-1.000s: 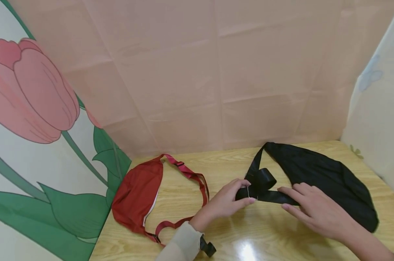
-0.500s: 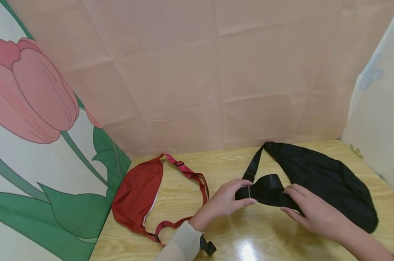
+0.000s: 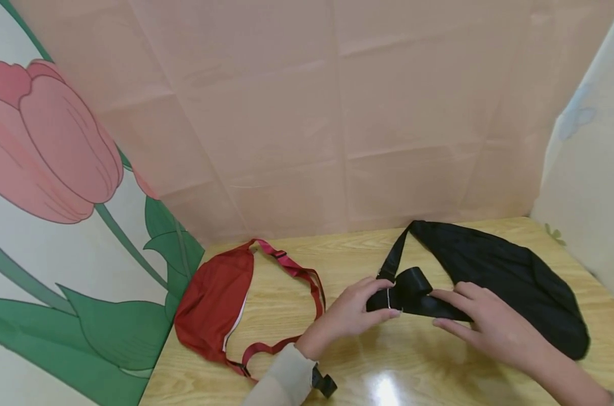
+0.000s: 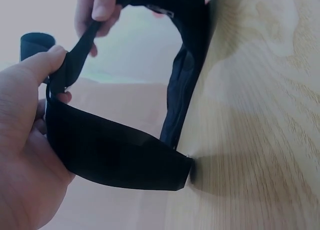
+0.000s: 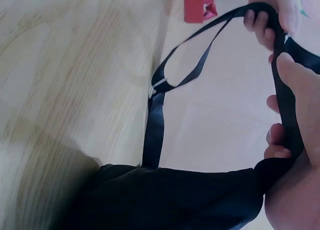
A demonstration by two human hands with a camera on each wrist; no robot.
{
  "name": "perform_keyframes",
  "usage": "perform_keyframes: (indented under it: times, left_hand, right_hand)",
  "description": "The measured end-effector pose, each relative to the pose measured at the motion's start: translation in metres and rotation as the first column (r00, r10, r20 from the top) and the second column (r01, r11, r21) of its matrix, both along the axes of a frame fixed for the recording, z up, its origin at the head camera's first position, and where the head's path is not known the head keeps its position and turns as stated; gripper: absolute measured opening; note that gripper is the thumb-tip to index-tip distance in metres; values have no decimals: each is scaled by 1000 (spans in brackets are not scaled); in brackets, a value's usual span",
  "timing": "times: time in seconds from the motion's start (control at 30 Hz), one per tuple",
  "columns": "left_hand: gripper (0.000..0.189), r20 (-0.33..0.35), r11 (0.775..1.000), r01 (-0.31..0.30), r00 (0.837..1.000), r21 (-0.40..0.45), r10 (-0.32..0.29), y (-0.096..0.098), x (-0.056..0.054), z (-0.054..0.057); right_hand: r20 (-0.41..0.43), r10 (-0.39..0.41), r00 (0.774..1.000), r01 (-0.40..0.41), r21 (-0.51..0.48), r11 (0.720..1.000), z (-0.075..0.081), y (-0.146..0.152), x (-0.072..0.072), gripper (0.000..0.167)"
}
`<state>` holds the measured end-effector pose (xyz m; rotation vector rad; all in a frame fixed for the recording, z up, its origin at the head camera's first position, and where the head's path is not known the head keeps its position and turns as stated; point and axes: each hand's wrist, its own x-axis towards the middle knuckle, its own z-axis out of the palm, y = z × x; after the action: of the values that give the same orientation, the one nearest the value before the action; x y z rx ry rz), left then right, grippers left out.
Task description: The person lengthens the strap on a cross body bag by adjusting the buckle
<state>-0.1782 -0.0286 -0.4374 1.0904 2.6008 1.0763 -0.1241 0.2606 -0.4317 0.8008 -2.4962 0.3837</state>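
Observation:
A black sling bag [image 3: 515, 287] lies at the right of the table in the head view. Its black strap [image 3: 424, 304] is raised off the table between both hands. My left hand [image 3: 347, 310] pinches the strap beside a thin metal slider [image 3: 388, 298]. Just right of it, a loop of strap [image 3: 412, 280] sticks up. My right hand [image 3: 500, 332] holds the strap farther along, toward the bag, between thumb and fingers. In the right wrist view, a metal ring [image 5: 159, 83] joins the strap to a short webbing piece [image 5: 154, 135] on the bag.
A red waist bag [image 3: 215, 304] lies at the table's left, its red strap [image 3: 314, 287] reaching toward my left forearm. Behind the table [image 3: 347, 361] hangs a pink sheet [image 3: 337, 113]. A tulip-printed sheet [image 3: 48, 141] stands at the left and a pale one [image 3: 591, 169] at the right.
The strap loop tipped right half a second ago and now stands farther left again. My right hand moved forward along the strap, then back, still holding it. My left hand stays in place.

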Motion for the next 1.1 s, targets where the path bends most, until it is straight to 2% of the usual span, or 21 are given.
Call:
perform_keyframes:
  times: [0.27,0.43,0.57,0.67,0.93,1.1]
  left_hand:
    - [54,-33,999,21,999,29,-20,-1,0,-2]
    - [53,-51,999,6,999,51,-4,1,2,-1]
    - [53,-64,998,0,998,60,4,3,4,1]
    - [53,-60,999,-3,998,50,6,3,5,1]
    - [53,-49,999,-10,999,44,12,2,5,2]
    - [54,-51,999,-14,999,47,16,2,4,4]
  right_hand:
    - [-10,0,1000,0,-12,1000,1,3,1,46]
    - [86,-1,996,7,-66,998,4,-8,5,42]
    - [148,18,989,-8,-71,997,5,-16,7,43]
    - [146,1,989,6,-47,999,4,-17,7,44]
    - [73,-61,996,61,-3,998,2,-10,4,44]
    - [52,-63,997,63,5,998,4,-8,2,44]
